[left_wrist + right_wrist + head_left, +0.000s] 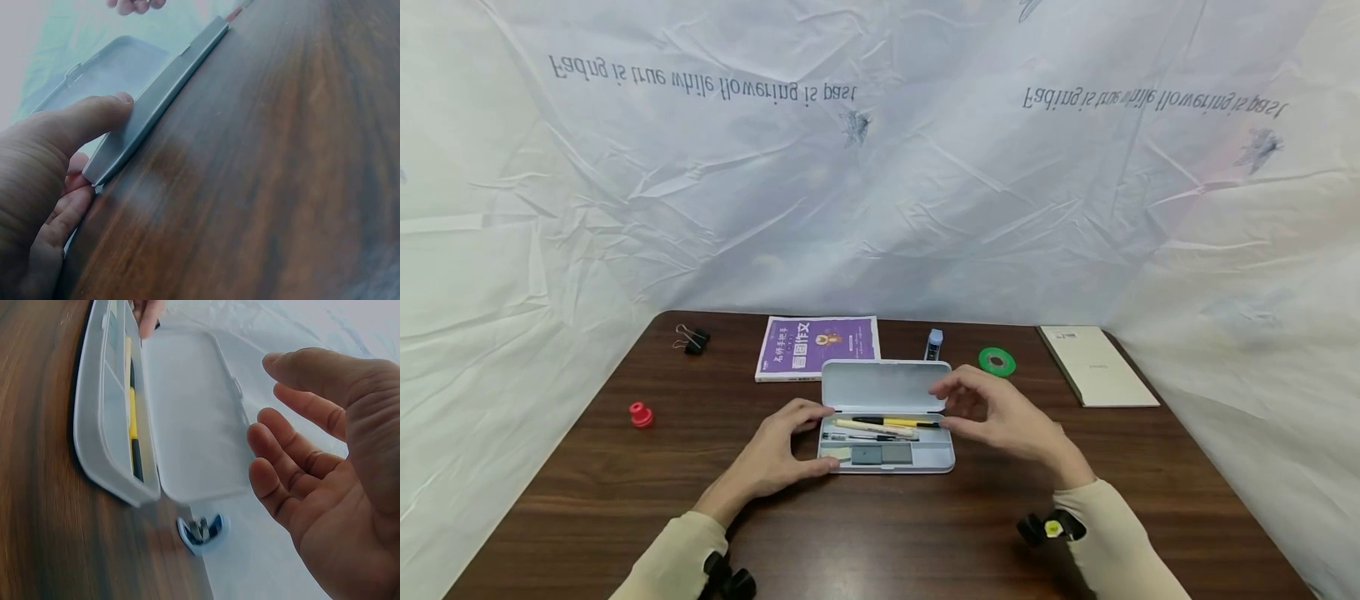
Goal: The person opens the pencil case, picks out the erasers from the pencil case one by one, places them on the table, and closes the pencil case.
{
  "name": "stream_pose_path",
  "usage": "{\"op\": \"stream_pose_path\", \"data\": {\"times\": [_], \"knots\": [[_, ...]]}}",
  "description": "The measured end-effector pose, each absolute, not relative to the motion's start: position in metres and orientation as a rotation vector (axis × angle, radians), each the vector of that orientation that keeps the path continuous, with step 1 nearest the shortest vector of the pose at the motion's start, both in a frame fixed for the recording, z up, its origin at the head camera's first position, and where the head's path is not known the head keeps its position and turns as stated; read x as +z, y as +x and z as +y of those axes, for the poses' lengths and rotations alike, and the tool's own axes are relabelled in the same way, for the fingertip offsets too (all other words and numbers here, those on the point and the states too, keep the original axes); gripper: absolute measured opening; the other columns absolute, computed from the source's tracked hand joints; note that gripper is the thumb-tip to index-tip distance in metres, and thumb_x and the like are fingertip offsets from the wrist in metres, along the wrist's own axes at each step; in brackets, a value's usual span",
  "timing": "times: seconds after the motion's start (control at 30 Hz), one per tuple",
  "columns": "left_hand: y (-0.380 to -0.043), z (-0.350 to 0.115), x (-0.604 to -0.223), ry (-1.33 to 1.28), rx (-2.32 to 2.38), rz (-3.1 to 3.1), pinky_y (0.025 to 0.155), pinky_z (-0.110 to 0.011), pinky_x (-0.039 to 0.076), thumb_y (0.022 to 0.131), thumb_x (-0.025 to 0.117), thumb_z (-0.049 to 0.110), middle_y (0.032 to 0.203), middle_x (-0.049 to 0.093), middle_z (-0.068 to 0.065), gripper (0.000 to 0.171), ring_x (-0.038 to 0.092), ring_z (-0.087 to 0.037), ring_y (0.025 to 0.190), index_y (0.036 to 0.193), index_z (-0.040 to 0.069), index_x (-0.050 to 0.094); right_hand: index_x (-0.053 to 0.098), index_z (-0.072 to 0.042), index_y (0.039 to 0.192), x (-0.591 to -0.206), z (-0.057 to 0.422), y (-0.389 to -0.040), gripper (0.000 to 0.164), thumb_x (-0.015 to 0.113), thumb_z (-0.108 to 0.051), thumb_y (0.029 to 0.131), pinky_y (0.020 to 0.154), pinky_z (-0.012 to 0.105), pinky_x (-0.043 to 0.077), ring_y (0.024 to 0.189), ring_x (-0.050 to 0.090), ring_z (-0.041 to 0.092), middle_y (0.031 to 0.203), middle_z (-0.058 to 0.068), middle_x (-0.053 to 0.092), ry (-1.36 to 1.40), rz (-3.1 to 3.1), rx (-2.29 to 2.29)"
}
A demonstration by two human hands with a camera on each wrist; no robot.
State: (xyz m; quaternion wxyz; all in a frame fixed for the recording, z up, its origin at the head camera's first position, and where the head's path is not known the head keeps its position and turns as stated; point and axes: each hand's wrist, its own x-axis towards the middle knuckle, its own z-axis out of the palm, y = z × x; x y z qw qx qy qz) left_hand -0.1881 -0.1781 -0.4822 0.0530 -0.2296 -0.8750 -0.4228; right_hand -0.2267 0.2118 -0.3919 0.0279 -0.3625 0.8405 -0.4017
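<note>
A light-grey pencil case (936, 458) lies on the table with its lid (880, 385) raised. Inside are a yellow-and-black pen (898, 422), a cream pen (876, 427), thinner pens, a pale eraser (837, 454) and two grey-blue blocks (867, 455). My left hand (775, 447) grips the case's left end, thumb on the front wall (134, 125) and fingers around the back corner. My right hand (1000, 414) hovers at the lid's right edge, its fingers loosely bent with nothing between them, as the right wrist view shows.
Behind the case lie a purple book (812, 343), a small light-blue item (933, 344) and a green tape roll (997, 362). A cream notebook (1097, 367) is at the far right. On the left are a black binder clip (696, 340) and a red knob-shaped piece (641, 414).
</note>
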Motion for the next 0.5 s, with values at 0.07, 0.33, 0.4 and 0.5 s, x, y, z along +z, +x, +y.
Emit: {"op": "stream_pose_path", "data": {"times": [0.07,0.33,0.4,0.5], "knots": [[-0.188,-0.178,-0.482,-0.697,-1.285,-2.660,0.117,-0.046,0.058,0.087,0.097,0.046,0.141,0.066,0.001,0.074,0.067,-0.022,0.133,0.148,0.014,0.070,0.072,-0.012,0.136,-0.393,0.204,-0.229,0.040,0.087,-0.018,0.100,0.077,0.030,0.065,0.101,0.071,0.032,0.124,0.011,0.073,-1.155,2.577,-1.242],[-0.188,-0.178,-0.481,-0.698,-1.295,-2.658,0.116,-0.047,0.058,0.087,0.098,0.045,0.140,0.066,0.001,0.074,0.068,-0.022,0.133,0.148,0.014,0.071,0.072,-0.009,0.135,-0.398,0.173,-0.231,0.039,0.086,-0.012,0.100,0.082,0.039,0.064,0.106,0.071,0.026,0.128,0.011,0.073,-1.259,2.537,-1.211],[-0.188,-0.178,-0.481,-0.696,-1.298,-2.659,0.116,-0.047,0.058,0.087,0.098,0.045,0.141,0.066,0.001,0.074,0.068,-0.022,0.133,0.148,0.014,0.071,0.072,-0.009,0.136,-0.401,0.168,-0.230,0.038,0.085,-0.012,0.100,0.085,0.038,0.065,0.107,0.072,0.025,0.128,0.011,0.073,-1.270,2.529,-1.184],[-0.189,-0.178,-0.481,-0.691,-1.305,-2.660,0.116,-0.047,0.058,0.087,0.098,0.045,0.141,0.065,0.001,0.074,0.068,-0.022,0.133,0.148,0.014,0.071,0.071,-0.009,0.135,-0.407,0.162,-0.229,0.036,0.083,-0.012,0.102,0.090,0.037,0.065,0.109,0.072,0.025,0.128,0.010,0.072,-1.271,2.518,-1.147]]}}
